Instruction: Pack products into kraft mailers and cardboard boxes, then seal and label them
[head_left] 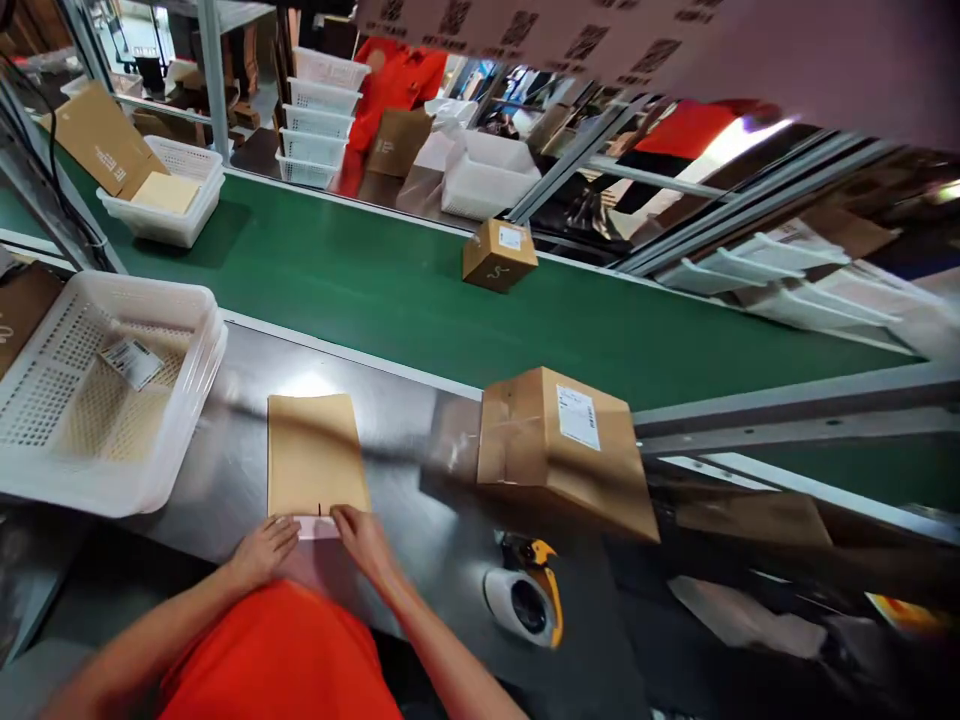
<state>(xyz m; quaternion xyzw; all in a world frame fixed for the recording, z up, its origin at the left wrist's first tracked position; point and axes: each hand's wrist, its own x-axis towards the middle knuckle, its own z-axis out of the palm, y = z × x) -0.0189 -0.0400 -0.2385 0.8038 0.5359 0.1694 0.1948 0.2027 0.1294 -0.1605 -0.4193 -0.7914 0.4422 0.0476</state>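
Note:
A flat kraft paper mailer (316, 450) lies on the metal worktable (405, 480) in front of me. Along its near edge runs a pale whitish-pink flap or strip (318, 528). My left hand (264, 550) is at the left end of this edge, with its fingers together on it. At the right end, my right hand (364, 543) grips the edge between thumb and fingers. Off to the right rests a tape dispenser (555, 600) with orange-yellow parts and a wide roll of tape (510, 603). Whatever is inside the mailer cannot be seen.
A taped carton (517, 430) with a label stands on the table's right. Stacked white baskets (172, 470) are at left, a labelled packet inside. Beyond, a green conveyor belt (352, 270) carries a small box (499, 258) and a filled basket (180, 235). A sheet of codes hangs overhead.

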